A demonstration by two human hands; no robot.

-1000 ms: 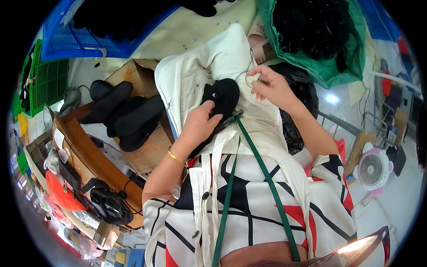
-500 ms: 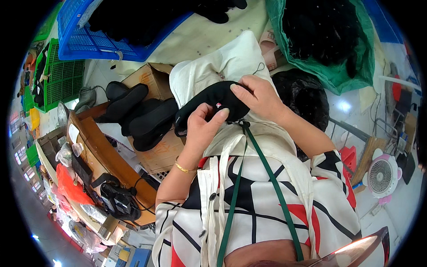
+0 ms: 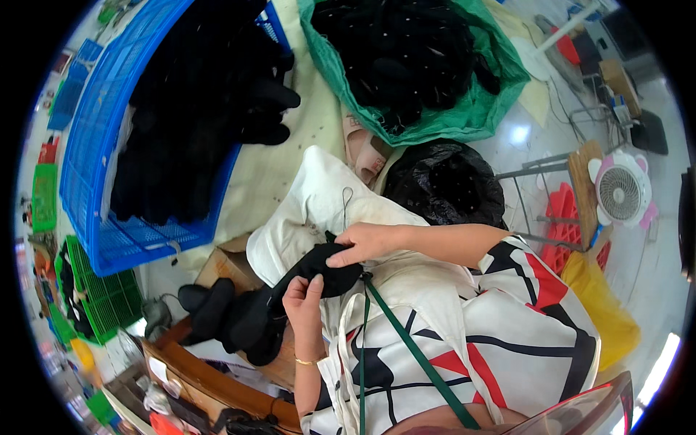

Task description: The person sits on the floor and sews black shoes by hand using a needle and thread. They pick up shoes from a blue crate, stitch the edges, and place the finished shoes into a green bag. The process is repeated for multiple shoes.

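A black sock-like cloth piece (image 3: 333,279) lies bunched over my lap, its exact kind hard to make out. My right hand (image 3: 362,244) grips its upper edge, thumb pressed on top. On its near left side my left hand (image 3: 302,299) pinches the fabric between thumb and finger. Beneath and beyond the hands rests a white cushion (image 3: 283,246), partly covered by the cloth and my right forearm. A thin dark loop (image 3: 347,197) stands out over the cushion. Just left of my left hand are several similar black soft pieces (image 3: 243,319), stacked on cardboard.
A blue crate (image 3: 81,174) full of black pieces stands far left, beside a green crate (image 3: 119,297). Ahead are a green sack (image 3: 504,90) of black pieces and a black plastic bag (image 3: 478,190). A wooden table (image 3: 217,380) is near left; a fan (image 3: 622,190) stands right.
The view has turned, bringing more of the blue crate and green sack into sight. The black cloth, stretched out before, is now more bunched and folded between my hands.
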